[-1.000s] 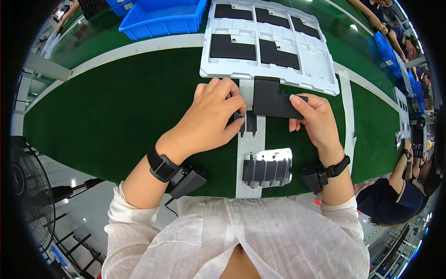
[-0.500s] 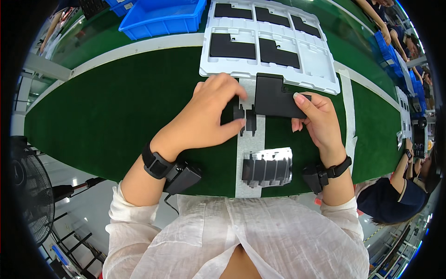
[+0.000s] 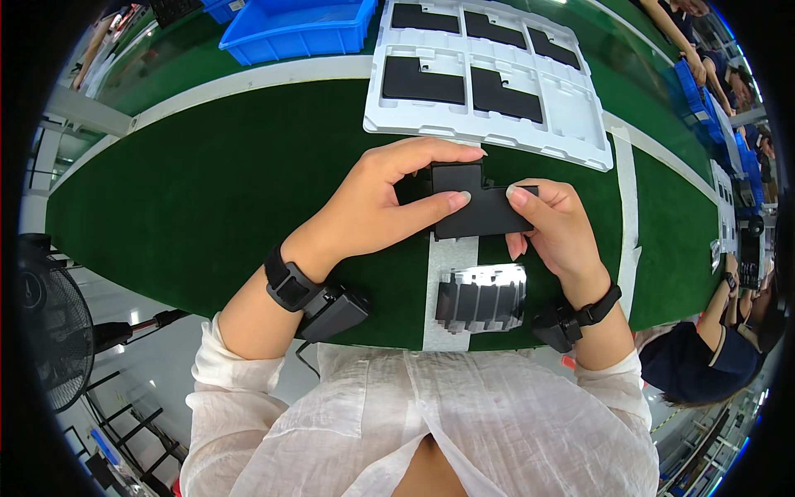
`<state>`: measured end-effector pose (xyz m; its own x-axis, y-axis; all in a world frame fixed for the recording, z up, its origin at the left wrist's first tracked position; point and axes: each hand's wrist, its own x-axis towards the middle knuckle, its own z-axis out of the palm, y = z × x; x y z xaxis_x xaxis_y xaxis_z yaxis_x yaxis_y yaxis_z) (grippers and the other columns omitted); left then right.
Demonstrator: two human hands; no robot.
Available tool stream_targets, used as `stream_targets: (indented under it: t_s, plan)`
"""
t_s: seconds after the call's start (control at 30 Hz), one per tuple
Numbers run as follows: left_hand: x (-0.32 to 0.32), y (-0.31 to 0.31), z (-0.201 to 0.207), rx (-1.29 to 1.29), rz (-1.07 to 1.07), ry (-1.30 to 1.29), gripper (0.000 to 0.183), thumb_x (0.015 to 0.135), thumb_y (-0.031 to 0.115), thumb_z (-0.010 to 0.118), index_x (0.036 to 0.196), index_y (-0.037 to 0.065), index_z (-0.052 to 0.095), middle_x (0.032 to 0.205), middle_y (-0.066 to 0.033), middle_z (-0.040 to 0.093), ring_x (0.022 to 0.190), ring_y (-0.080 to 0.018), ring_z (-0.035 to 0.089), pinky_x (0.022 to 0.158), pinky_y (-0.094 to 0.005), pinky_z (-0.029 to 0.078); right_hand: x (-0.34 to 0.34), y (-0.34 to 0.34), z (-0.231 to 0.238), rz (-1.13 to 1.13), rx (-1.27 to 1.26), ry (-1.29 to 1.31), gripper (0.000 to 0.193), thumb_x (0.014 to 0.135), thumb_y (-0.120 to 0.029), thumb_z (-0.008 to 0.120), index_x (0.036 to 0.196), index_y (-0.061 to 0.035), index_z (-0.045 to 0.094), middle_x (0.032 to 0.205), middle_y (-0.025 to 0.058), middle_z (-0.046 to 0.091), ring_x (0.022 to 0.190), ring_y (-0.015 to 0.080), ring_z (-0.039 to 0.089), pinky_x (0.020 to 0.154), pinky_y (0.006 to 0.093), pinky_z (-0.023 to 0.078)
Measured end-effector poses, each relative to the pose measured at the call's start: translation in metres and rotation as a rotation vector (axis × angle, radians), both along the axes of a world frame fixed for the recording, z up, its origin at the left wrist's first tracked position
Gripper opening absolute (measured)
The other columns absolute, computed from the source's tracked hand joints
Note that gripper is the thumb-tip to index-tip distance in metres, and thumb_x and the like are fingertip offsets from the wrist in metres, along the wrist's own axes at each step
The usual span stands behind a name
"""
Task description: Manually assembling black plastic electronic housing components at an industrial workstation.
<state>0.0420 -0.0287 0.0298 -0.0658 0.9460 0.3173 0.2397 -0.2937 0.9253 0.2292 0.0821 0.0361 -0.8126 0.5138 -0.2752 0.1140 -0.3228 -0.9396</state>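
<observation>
A flat black L-shaped piece (image 3: 479, 220) is held between my two hands above the green table. My left hand (image 3: 371, 197) pinches its left part, thumb on the top face and index finger along the far edge. At its right end, my right hand (image 3: 566, 230) grips it with the thumb on top and the other fingers underneath. Closer to my body lies a shiny clear sheet of black strips (image 3: 480, 300), touched by neither hand. The piece and my left hand cover part of the pale tape strip (image 3: 451, 331).
Beyond my hands lies a white moulded tray (image 3: 571, 112) with several L-shaped black pieces (image 3: 424, 81) in its compartments. A blue bin (image 3: 298, 37) stands at the far left. A black fan (image 3: 54, 319) is by the left table edge. Another person (image 3: 700, 360) is at the right.
My left hand has moved right and closed on the L-shaped piece. The piece has come slightly nearer to me. Small black strips seen on the tape beside it are now hidden.
</observation>
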Motion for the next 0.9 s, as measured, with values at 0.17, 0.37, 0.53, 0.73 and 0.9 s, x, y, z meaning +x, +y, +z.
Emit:
stream_targets:
  t_s: [0.17,0.37,0.53,0.73,0.9]
  plan:
    - [-0.003,-0.001,0.0,-0.139,-0.037,-0.098,0.039,0.074,-0.003,0.063,0.111,0.003,0.054,0.104,-0.0062,0.057,0.098,-0.0132,0.052,0.087,-0.028,0.04,-0.001,-0.002,-0.002,-0.02,0.05,-0.007,0.023,0.085,-0.021,0.057,0.081,0.001,0.061,0.06,0.0048,0.057,0.045,0.0105,0.052,0.043,0.02,0.039]
    - [0.003,0.001,0.001,-0.104,-0.092,-0.594,0.032,0.089,0.021,0.047,0.112,-0.001,0.051,0.111,-0.0092,0.053,0.101,-0.0161,0.051,0.089,-0.0317,0.039,-0.002,-0.009,0.002,-0.04,-0.056,0.141,0.023,0.086,-0.019,0.055,0.084,0.0025,0.06,0.061,0.0064,0.057,0.046,0.0119,0.054,0.043,0.0213,0.041]
    - [0.004,0.002,0.002,-0.144,-0.231,-0.791,0.048,0.089,0.04,0.04,0.112,-0.001,0.051,0.117,-0.0171,0.049,0.101,-0.0202,0.051,0.09,-0.0345,0.039,-0.002,-0.015,0.005,-0.02,-0.124,0.212,0.023,0.086,-0.019,0.054,0.085,0.0033,0.059,0.06,0.0067,0.057,0.047,0.0124,0.054,0.043,0.0213,0.042]
    - [0.005,0.002,0.0,-0.082,-0.21,-0.67,0.049,0.088,0.041,0.044,0.11,-0.002,0.052,0.119,-0.0213,0.046,0.101,-0.0226,0.051,0.089,-0.0351,0.041,-0.001,-0.015,0.006,-0.001,-0.028,0.156,0.022,0.086,-0.018,0.055,0.085,0.0028,0.06,0.058,0.0045,0.056,0.046,0.0103,0.054,0.042,0.0197,0.04]
    - [0.013,0.002,0.011,-0.126,-0.196,-0.8,0.056,0.087,0.038,0.047,0.125,-0.001,0.035,0.118,-0.0213,0.046,0.113,-0.0285,0.044,0.092,-0.039,0.04,0.001,-0.016,0.008,-0.018,0.09,0.124,0.018,0.085,-0.016,0.057,0.084,0.0016,0.062,0.057,0.0028,0.056,0.045,0.0081,0.053,0.041,0.0182,0.037]
